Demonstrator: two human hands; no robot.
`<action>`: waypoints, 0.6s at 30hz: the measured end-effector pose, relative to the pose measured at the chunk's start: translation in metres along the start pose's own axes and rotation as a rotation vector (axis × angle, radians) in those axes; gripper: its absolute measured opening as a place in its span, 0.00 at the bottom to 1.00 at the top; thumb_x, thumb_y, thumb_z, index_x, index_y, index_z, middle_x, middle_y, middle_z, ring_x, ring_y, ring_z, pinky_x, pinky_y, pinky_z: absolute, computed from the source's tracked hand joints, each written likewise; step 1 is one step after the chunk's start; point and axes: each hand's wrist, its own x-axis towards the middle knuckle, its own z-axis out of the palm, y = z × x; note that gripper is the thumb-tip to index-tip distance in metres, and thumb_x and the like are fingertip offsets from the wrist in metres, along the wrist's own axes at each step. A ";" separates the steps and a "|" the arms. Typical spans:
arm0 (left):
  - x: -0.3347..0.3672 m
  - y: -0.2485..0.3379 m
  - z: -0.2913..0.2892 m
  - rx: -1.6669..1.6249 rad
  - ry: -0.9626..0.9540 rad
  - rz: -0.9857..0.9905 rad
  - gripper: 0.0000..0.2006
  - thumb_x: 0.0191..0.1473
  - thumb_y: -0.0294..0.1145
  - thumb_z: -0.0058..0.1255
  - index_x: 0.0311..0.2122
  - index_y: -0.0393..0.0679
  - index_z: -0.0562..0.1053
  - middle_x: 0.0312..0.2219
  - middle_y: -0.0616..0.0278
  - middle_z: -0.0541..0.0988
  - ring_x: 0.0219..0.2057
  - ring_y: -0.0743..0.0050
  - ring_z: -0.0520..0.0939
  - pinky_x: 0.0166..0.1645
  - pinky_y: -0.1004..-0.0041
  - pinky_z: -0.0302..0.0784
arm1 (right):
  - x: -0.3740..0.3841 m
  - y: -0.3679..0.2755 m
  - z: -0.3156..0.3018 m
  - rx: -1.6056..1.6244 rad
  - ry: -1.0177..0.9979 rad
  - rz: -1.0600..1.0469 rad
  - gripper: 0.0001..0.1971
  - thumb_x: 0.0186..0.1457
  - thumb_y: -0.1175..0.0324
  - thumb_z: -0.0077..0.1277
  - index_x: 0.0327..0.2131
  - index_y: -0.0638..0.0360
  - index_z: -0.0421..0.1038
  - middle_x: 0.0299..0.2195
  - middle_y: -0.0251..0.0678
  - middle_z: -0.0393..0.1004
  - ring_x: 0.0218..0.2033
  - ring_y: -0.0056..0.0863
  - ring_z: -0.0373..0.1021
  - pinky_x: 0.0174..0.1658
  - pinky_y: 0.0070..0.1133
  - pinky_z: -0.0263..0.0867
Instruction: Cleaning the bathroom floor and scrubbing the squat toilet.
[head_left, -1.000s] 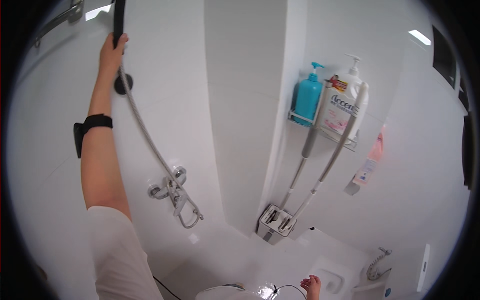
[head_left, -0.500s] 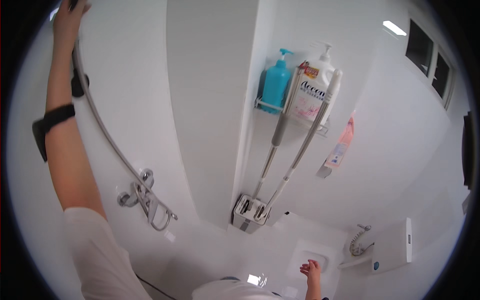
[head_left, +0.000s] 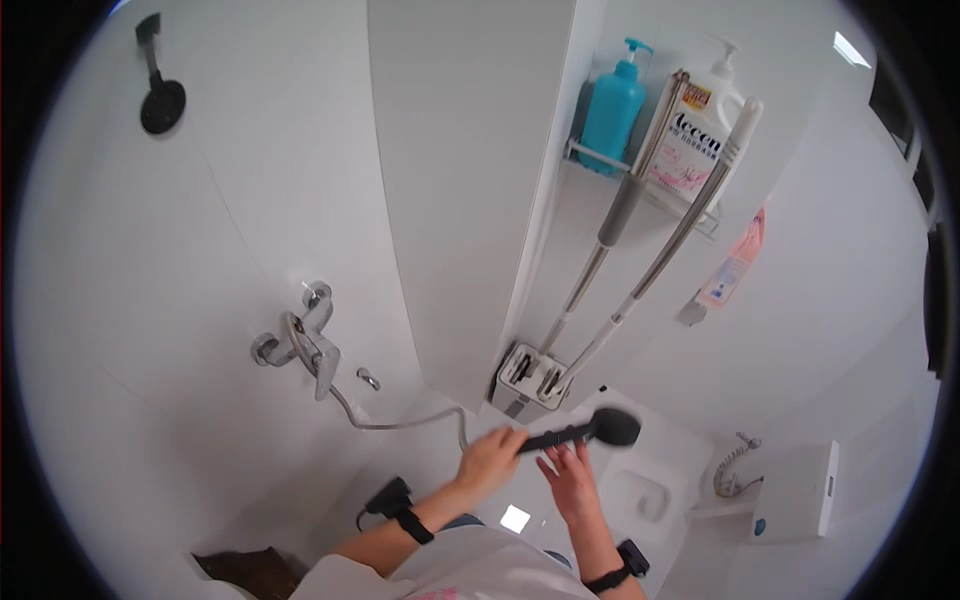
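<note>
My left hand (head_left: 490,462) is wrapped round the lower end of a black handheld shower head (head_left: 615,427), held in front of my body with its round head toward the right. Just below its handle is my right hand (head_left: 573,487), its fingers apart and the fingertips at or close to the handle; whether they touch is hard to tell. A metal shower hose (head_left: 395,426) curves from the chrome mixer tap (head_left: 318,350) on the left wall toward my left hand.
A black wall-mounted piece with a round disc (head_left: 162,106) is high at left. Two mops stand in a bucket (head_left: 532,380) by the corner, below a rack with a blue pump bottle (head_left: 612,110) and a white one (head_left: 690,140). A squat toilet (head_left: 640,495) lies at right.
My left hand has come down from high on the left wall with the shower head, bringing the hose along. My right hand has moved left and up to the handle.
</note>
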 end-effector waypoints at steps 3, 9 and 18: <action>-0.046 -0.004 0.032 -0.097 -0.213 -0.033 0.16 0.39 0.27 0.48 0.38 0.45 0.64 0.30 0.56 0.68 0.30 0.53 0.71 0.33 0.63 0.67 | 0.023 0.045 -0.044 0.355 0.355 0.226 0.09 0.47 0.68 0.46 0.32 0.54 0.58 0.24 0.35 0.64 0.30 0.30 0.63 0.39 0.32 0.59; -0.060 -0.089 -0.069 0.117 0.520 -0.556 0.30 0.46 0.31 0.43 0.53 0.34 0.47 0.53 0.47 0.48 0.55 0.54 0.49 0.57 0.63 0.40 | 0.008 0.075 -0.119 -0.199 0.409 0.157 0.06 0.45 0.72 0.46 0.23 0.60 0.58 0.12 0.32 0.59 0.13 0.27 0.59 0.21 0.24 0.60; -0.031 -0.152 -0.128 0.185 0.464 -0.732 0.28 0.46 0.28 0.43 0.51 0.30 0.49 0.45 0.43 0.60 0.49 0.53 0.61 0.52 0.67 0.54 | -0.018 0.135 -0.148 -1.213 0.163 0.209 0.13 0.39 0.66 0.51 0.26 0.66 0.65 0.16 0.36 0.66 0.19 0.23 0.64 0.24 0.22 0.60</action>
